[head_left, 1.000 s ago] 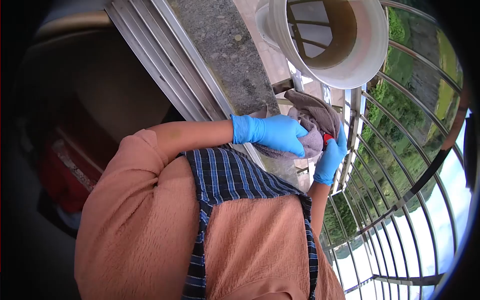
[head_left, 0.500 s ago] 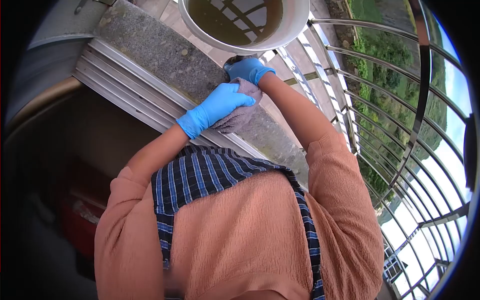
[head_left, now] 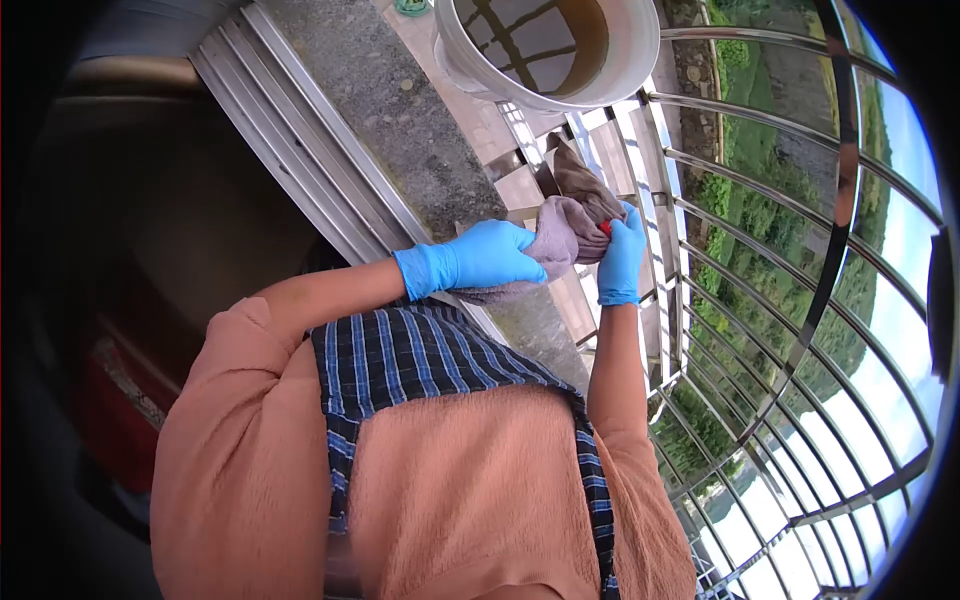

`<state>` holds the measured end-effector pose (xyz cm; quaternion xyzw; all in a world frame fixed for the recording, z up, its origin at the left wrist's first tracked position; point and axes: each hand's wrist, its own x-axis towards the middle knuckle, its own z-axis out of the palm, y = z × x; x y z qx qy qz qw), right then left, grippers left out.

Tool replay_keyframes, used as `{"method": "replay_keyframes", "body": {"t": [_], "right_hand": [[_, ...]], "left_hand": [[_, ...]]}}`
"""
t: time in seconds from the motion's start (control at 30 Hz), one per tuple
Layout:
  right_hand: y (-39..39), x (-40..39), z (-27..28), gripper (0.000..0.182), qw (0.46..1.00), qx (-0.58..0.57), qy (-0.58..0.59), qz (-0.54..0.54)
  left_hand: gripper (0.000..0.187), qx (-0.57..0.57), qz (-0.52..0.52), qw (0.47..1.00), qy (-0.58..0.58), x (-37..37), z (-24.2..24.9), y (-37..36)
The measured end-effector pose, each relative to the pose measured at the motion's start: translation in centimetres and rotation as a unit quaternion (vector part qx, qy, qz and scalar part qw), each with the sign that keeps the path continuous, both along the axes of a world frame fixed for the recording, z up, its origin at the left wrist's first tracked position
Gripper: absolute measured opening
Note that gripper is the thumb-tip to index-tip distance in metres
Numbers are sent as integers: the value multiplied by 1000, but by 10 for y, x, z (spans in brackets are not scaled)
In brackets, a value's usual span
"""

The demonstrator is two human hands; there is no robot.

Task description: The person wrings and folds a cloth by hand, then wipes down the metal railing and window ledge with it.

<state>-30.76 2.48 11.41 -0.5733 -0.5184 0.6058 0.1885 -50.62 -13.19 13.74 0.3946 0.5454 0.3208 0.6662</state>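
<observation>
My left hand (head_left: 487, 258), in a blue glove, is closed around a greyish-purple cloth (head_left: 555, 235). A length of it hangs below my fingers over the stone sill. My right hand (head_left: 623, 258), gloved in blue too, grips a darker brown cloth (head_left: 590, 192) that looks wet and bunched. A small red spot (head_left: 605, 228) shows by its fingertips. The two cloths meet between my hands, out past the sill and beside the metal bars. Beyond them stands a white bucket (head_left: 640, 50) with murky brown water.
A stone sill (head_left: 385, 110) runs along a metal window track (head_left: 300, 150) on the left. Curved metal railing bars (head_left: 760, 195) enclose the right side, with greenery outside. A small green object (head_left: 411, 6) lies at the top edge.
My right hand has come back from below the bucket and moved right, bringing the brown cloth into view. My left hand has shifted right and slightly down with the purple cloth.
</observation>
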Motion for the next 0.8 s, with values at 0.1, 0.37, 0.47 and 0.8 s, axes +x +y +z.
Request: {"method": "replay_keyframes", "body": {"t": [0.1, 0.37, 0.47, 0.8], "right_hand": [[20, -36, 44, 54, 979, 92, -75, 163], [50, -156, -26, 54, 491, 304, -449, 682], [61, -161, -53, 49, 425, 331, -442, 717], [63, -168, -71, 40, 384, 245, -481, 749]], "left_hand": [[40, 39, 8, 999, -33, -6, 4, 15], [41, 57, 37, 998, 15, -12, -28, 24], [40, 37, 35, 998, 41, -7, -30, 22], [40, 27, 88, 995, 48, -14, -28, -8]]}}
